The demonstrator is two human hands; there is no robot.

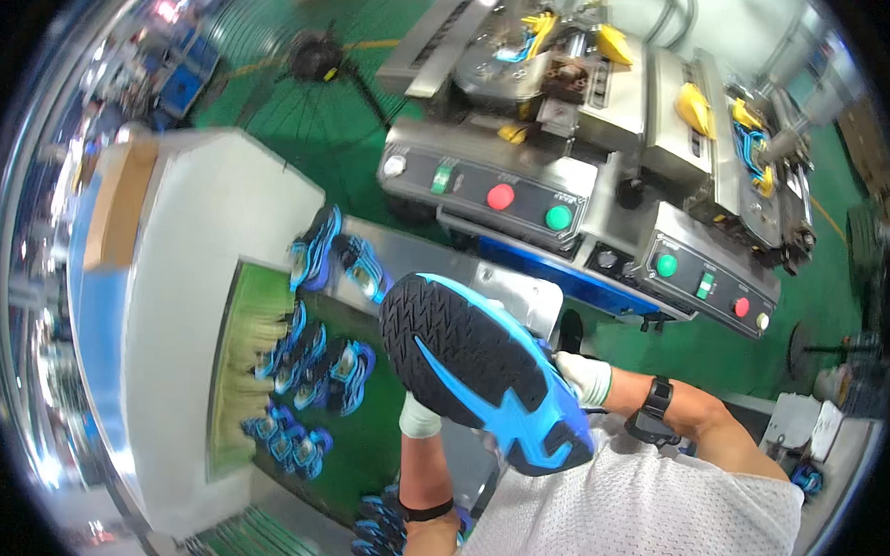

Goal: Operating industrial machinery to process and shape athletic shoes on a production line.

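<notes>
A running shoe (476,367) is held up in front of my chest, its black and blue sole facing me, toe to the upper left and heel to the lower right. My right hand (586,378), in a white glove, grips the shoe's right side; its fingertips pass behind the shoe. My left hand (420,417), also gloved, holds it from behind at the lower left, with the fingers hidden by the sole. The shoe's upper faces away from me, out of sight.
Ahead stands a two-station machine with a control panel (487,186) of red and green buttons. A metal shelf (431,263) carries shoes at its left end. Further left, more shoes (349,373) lie beside a white cabinet with a bristled opening (241,369). A large fan (315,56) stands behind.
</notes>
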